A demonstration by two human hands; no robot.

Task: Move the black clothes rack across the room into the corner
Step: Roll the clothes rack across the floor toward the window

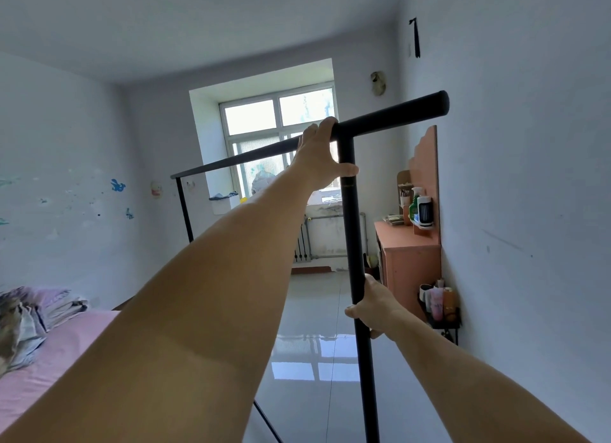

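Note:
The black clothes rack [351,231] stands right in front of me, empty of clothes. Its top bar runs from upper right back toward the window, and the near upright post drops down the middle of the view. My left hand [317,155] grips the top bar at the joint with that post, thumb against the post. My right hand [375,305] is wrapped around the same post lower down, about waist height. The far post shows at the left, near the bed. A base strut appears at the bottom edge; the feet are hidden.
A bed with a pink sheet [49,366] and folded bedding fills the lower left. An orange cabinet [411,257] with bottles stands against the right wall, a small black shelf [441,313] in front of it. Glossy tiled floor [314,343] runs toward the window [281,135].

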